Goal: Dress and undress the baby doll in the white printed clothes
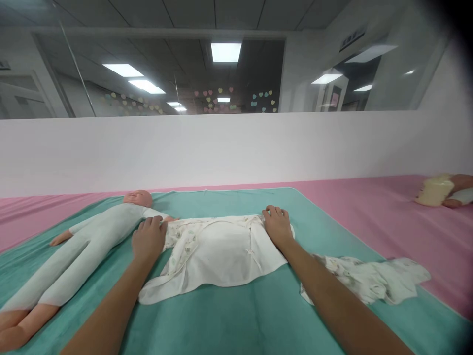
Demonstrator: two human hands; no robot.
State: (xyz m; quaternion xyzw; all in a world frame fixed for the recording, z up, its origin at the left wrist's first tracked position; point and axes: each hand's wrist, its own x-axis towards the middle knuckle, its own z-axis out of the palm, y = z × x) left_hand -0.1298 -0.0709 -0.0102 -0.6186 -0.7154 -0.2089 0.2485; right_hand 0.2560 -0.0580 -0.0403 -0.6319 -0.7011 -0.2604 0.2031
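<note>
A white baby shirt (225,251) with a small animal print lies spread open on the teal sheet, its plain inner side showing and a little tie at its right side. At the left sleeve end, my left hand (148,240) has its fingers curled with the cloth edge at the thumb. My right hand (278,228) is bent over the other sleeve, covering most of it. Just left of my left hand, a baby doll (99,231) in a pale bodysuit lies on its back, its arm reaching close to the shirt's sleeve.
Crumpled printed baby clothes (377,276) lie to the right, partly behind my right forearm. The teal sheet (221,320) covers a pink surface (351,207). A cream-coloured container (434,190) and part of another doll (461,190) are at the far right. A white wall (221,153) with windows stands behind.
</note>
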